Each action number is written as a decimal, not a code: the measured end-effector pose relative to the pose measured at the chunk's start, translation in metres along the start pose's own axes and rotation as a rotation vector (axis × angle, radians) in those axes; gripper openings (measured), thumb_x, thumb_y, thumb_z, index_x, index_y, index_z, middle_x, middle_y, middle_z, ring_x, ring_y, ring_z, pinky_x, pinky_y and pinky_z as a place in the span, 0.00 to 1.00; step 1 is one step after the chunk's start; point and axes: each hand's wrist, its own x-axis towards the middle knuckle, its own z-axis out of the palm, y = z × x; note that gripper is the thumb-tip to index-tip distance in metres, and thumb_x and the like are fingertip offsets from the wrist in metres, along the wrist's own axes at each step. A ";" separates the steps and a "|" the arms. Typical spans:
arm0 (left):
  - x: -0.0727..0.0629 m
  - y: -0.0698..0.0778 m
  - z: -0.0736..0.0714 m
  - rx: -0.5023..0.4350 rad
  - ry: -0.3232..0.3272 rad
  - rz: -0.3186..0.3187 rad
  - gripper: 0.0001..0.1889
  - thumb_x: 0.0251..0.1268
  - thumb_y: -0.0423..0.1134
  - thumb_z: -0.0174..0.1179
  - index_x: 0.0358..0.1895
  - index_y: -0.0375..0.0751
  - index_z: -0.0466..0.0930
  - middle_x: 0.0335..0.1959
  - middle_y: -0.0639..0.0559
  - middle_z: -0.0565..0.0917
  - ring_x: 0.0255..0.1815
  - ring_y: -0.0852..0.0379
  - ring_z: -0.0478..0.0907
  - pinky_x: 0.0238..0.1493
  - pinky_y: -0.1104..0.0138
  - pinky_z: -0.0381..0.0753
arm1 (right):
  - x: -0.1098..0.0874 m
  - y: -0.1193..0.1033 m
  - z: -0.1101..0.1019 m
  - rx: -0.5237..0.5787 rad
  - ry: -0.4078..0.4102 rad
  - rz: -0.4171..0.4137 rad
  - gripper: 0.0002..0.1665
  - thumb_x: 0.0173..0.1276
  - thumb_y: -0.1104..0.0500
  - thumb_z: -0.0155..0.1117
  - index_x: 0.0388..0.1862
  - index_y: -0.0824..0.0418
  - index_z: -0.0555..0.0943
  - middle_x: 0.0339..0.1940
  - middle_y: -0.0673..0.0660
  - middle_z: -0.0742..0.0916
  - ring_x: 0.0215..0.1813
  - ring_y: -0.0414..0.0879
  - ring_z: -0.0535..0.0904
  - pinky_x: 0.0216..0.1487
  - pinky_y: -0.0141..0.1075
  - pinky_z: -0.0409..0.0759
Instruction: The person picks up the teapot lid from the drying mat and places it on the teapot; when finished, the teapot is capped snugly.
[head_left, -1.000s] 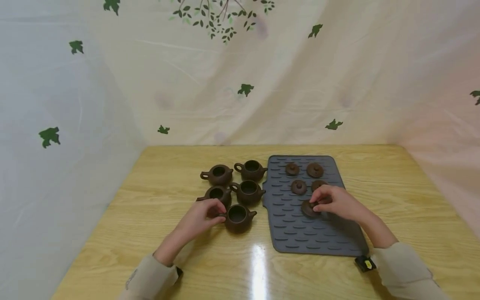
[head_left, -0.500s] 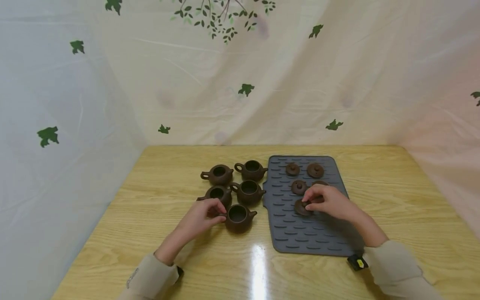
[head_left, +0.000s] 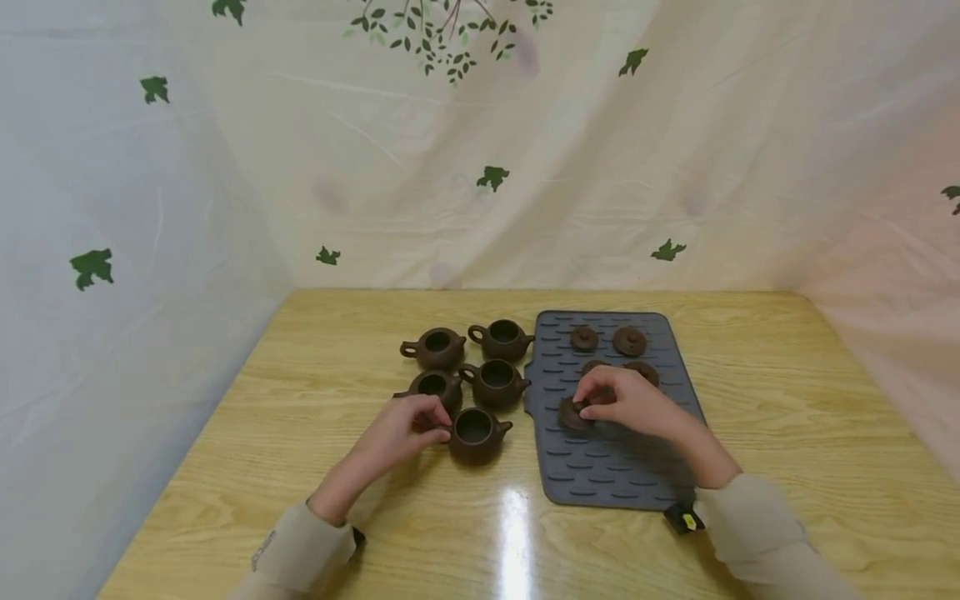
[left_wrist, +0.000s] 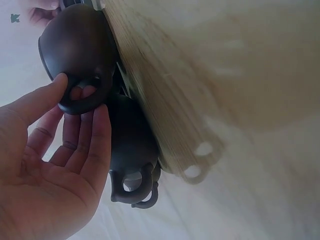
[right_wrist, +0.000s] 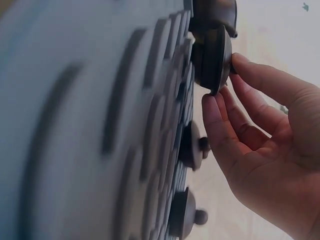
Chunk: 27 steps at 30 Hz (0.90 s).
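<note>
At the front of a group of dark brown lidless teapots, my left hand [head_left: 401,435] pinches the handle of the nearest teapot [head_left: 474,443]. The left wrist view shows thumb and fingers at that looped handle [left_wrist: 85,106]. Over the grey mat my right hand [head_left: 630,402] pinches a brown teapot lid [head_left: 573,414] by its knob. In the right wrist view this lid [right_wrist: 212,62] is held clear of the mat's ridges, fingertips touching its knob and rim. The fingers partly hide another lid [head_left: 594,365] behind.
The ridged grey mat [head_left: 600,467] bears more lids, such as a far right lid [head_left: 629,340] and a far left lid [head_left: 584,337]. Several other teapots, including a middle teapot [head_left: 498,383], stand left of it on the wooden table [head_left: 360,333]. A curtain [head_left: 420,225] hangs behind.
My right hand has carried the lid leftward across the mat toward the teapots. The left hand stays at the front teapot's handle.
</note>
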 end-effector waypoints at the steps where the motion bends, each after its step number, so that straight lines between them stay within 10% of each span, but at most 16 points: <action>1: 0.000 0.000 0.000 -0.001 -0.001 0.000 0.04 0.60 0.33 0.70 0.35 0.44 0.83 0.33 0.53 0.87 0.36 0.62 0.82 0.40 0.72 0.82 | 0.002 -0.002 0.001 0.003 -0.004 -0.003 0.08 0.64 0.60 0.72 0.42 0.55 0.83 0.43 0.53 0.85 0.41 0.36 0.80 0.43 0.32 0.82; 27: 0.001 -0.002 0.003 0.000 -0.007 -0.017 0.04 0.60 0.33 0.69 0.35 0.44 0.83 0.33 0.53 0.86 0.35 0.64 0.80 0.38 0.73 0.81 | 0.038 -0.056 0.027 0.079 -0.065 -0.100 0.08 0.67 0.58 0.69 0.44 0.54 0.83 0.45 0.52 0.85 0.45 0.43 0.81 0.43 0.35 0.81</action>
